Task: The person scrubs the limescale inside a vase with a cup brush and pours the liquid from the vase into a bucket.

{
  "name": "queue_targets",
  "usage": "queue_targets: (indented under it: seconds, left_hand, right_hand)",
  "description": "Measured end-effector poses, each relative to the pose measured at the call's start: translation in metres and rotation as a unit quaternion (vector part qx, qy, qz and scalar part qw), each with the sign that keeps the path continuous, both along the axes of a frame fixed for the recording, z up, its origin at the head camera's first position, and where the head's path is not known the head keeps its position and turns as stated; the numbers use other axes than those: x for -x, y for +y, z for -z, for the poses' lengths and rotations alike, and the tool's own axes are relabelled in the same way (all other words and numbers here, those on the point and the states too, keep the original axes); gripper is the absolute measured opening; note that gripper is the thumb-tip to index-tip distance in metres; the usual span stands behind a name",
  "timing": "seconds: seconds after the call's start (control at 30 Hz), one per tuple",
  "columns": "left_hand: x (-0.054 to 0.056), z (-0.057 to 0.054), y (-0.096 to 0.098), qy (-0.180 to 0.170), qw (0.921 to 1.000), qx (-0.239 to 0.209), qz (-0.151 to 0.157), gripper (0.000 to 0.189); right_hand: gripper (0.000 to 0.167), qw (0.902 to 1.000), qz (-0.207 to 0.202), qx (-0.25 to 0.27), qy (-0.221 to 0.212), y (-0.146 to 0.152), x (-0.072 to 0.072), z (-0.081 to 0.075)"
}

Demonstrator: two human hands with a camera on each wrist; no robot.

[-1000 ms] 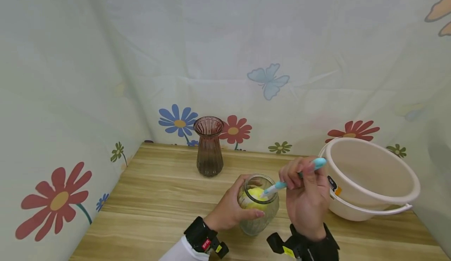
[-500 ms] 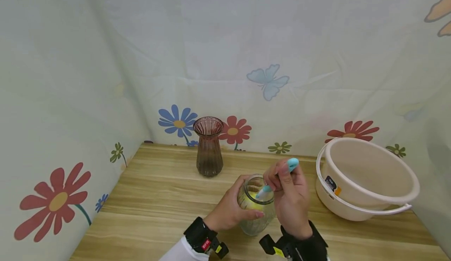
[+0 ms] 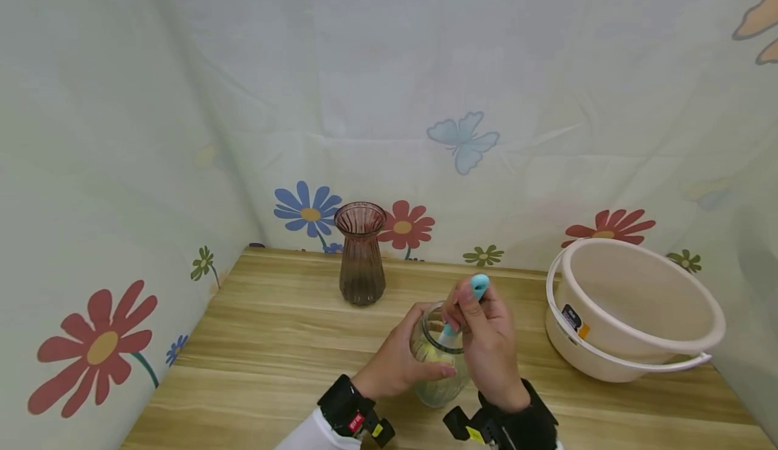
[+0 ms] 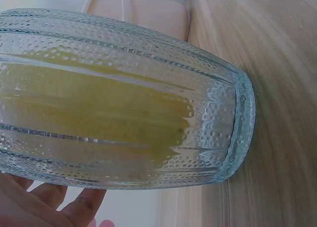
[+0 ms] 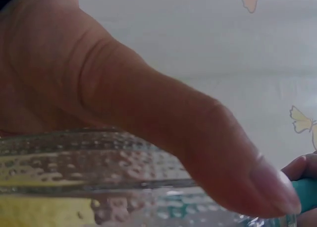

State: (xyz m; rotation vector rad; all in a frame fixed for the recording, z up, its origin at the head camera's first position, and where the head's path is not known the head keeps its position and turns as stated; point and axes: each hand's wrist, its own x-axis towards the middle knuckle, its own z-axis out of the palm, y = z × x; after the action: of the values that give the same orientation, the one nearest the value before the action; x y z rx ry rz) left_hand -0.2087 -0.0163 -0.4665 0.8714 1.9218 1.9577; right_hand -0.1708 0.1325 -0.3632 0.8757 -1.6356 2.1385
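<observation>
A clear textured glass jar (image 3: 436, 390) stands tilted on the wooden table (image 3: 292, 342), and my left hand (image 3: 395, 363) grips its side. Several fingers (image 4: 81, 207) curl round the glass in the left wrist view. My right hand (image 3: 489, 342) pinches the teal-and-white handle of a sponge bottle brush (image 3: 480, 285) just above the mouth. Inside the jar sits the brush's yellow sponge head (image 4: 109, 105), seen blurred through the wall. The right wrist view has a thumb (image 5: 163, 108) large beside the glass, with a bit of the teal handle at the edge.
A purple-brown ribbed glass vase (image 3: 362, 261) stands upright at the back. To the right, a tilted cream bucket (image 3: 638, 355) with its handle lowered sits close to my right hand. A floral curtain (image 3: 365, 98) encloses the back and sides.
My right hand has moved left and slightly down, pushing the brush deeper into the jar and tilting its handle more upright. My left hand keeps its hold on the jar.
</observation>
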Motion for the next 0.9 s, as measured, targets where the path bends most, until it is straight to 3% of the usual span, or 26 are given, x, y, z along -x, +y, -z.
queue_targets:
  seconds: [0.2, 0.57, 0.73, 0.9]
  left_hand:
    - [0.0, -0.001, 0.0, -0.009, 0.9999, -0.004, 0.009, 0.08]
    - [0.0, -0.001, 0.0, 0.0, 1.0, -0.007, 0.005, 0.08]
    - [0.001, 0.001, 0.0, -0.002, 0.9999, -0.013, 0.008, 0.08]
    - [0.002, 0.002, 0.0, 0.011, 0.9999, -0.002, 0.003, 0.082]
  right_hand:
    - [0.022, 0.9993, -0.025, -0.018, -0.021, 0.002, 0.0, -0.001]
    - [0.023, 0.9985, -0.026, -0.027, -0.04, 0.001, -0.002, -0.004]
    - [0.032, 0.9987, -0.048, 0.01, -0.017, 0.003, -0.004, -0.006]
    - [0.04, 0.9947, -0.067, 0.071, 0.033, 0.009, -0.006, -0.01]
